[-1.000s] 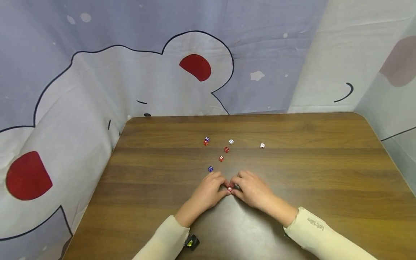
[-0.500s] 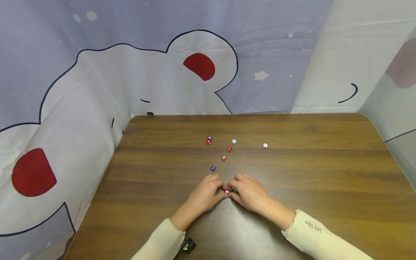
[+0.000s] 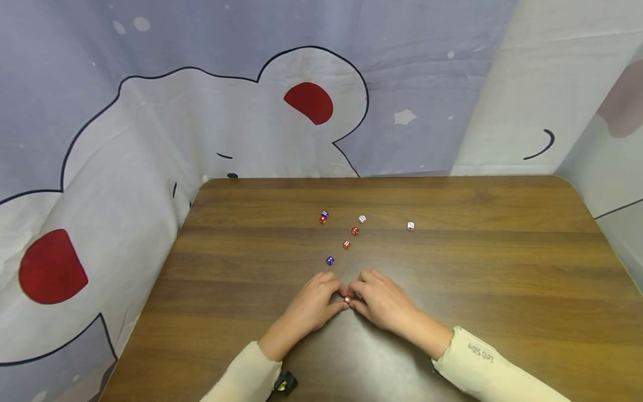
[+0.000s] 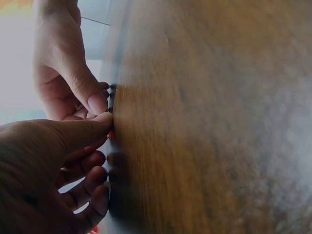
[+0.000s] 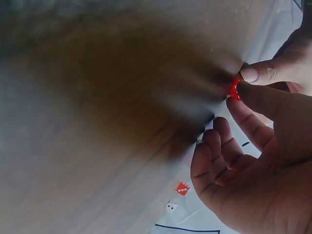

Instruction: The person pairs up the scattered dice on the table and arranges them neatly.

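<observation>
**Both hands pinch one red die at the near middle of the worktop**

The left hand (image 3: 312, 304) and the right hand (image 3: 383, 300) meet fingertip to fingertip at the near middle of the brown wooden worktop (image 3: 502, 268). Between them sits a small red die (image 3: 347, 300), held low against the wood or just above it; which of the two cannot be told. Each hand has its thumb and forefinger closed on the die from its own side, the left from the left and the right from the right, so neither is nearer than the other. In the right wrist view the red die (image 5: 234, 89) shows as a sliver between the two thumb tips, with the right hand's other fingers (image 5: 219, 146) curled loosely beneath. The left wrist view is blurred, though the thumbs plainly touch at the worktop's surface. A die has no long axis to speak of.

The other dice all lie farther from the person than the hands. Nearest is a blue die (image 3: 330, 261), just beyond the left hand's knuckles. Past it a red die (image 3: 346, 244) and another red die (image 3: 355, 230) run away in a loose line. To the left, a blue and a red die (image 3: 324, 217) sit touching as a pair. A white die (image 3: 362, 219) lies near the line's far end, and a second white die (image 3: 411, 226) stands well apart to the right.

No container is in view. A printed fabric backdrop (image 3: 201, 111) hangs around the worktop.
</observation>
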### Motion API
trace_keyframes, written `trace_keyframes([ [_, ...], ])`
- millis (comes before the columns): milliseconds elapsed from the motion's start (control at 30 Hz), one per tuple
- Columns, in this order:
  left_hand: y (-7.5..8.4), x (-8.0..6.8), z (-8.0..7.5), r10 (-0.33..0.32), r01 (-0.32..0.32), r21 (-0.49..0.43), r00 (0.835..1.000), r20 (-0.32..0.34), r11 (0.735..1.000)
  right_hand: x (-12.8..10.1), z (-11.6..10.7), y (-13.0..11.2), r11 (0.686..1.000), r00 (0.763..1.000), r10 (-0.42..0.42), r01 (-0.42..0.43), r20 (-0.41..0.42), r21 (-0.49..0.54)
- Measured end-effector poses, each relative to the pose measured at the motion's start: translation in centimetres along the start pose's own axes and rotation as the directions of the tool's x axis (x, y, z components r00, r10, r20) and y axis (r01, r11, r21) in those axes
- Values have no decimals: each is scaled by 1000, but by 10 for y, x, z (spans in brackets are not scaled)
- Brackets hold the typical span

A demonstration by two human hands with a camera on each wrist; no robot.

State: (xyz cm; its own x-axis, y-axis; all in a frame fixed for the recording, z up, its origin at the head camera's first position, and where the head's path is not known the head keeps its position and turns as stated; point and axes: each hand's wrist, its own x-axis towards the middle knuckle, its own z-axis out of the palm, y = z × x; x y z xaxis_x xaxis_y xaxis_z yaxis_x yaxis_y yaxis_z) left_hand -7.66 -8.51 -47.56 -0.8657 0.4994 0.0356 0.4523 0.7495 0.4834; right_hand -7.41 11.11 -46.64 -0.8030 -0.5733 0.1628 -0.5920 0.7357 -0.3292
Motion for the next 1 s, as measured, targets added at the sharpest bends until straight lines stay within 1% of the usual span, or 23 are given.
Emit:
trace_keyframes([
  [333,1,0,0,-11,11,-2,1000,3,1000,-1,0,-1,1000,1000,4,-4,-3,2],
  [633,0,0,1,-3,3,8,1000,-6,1000,0,-1,-1,1000,1000,-1,1,-14,4],
  [1000,1,0,0,-4,4,8,1000,-1,1000,-1,0,0,1000,1000,-11,11,-21,-2],
])
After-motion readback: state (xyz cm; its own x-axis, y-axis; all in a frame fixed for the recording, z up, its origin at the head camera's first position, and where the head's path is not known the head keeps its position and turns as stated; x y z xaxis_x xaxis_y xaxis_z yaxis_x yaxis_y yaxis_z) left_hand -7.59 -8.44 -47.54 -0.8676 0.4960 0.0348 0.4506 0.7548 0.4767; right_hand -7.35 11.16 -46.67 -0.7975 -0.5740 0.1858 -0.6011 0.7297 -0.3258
